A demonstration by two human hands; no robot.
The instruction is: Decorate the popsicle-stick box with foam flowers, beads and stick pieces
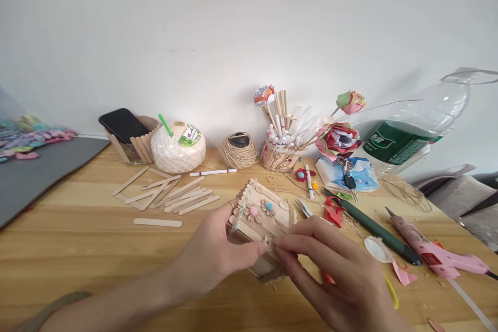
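Observation:
My left hand [206, 251] is closed round the side of a small craft-stick box [252, 231], tilted above the table. Its thumb presses on the front face. Two wooden flowers decorate that face, one with a pink pompom [253, 212] and one with a blue pompom [268, 207]. A strip of beaded trim [240, 208] runs along the left edge, and twine shows at the right end. Lower on the face, my right hand [334, 264] pinches at a small wooden flower [268, 241] with thumb and forefinger. Its fingertips partly hide that piece.
Loose craft sticks [187, 199] lie at left. Behind stand a wrapped coconut [178, 148], a twine ball [238, 151] and a holder of pens and paper flowers [282, 158]. Scissors [303, 208], a green cutter [381, 231] and a pink glue gun [439, 257] lie at right.

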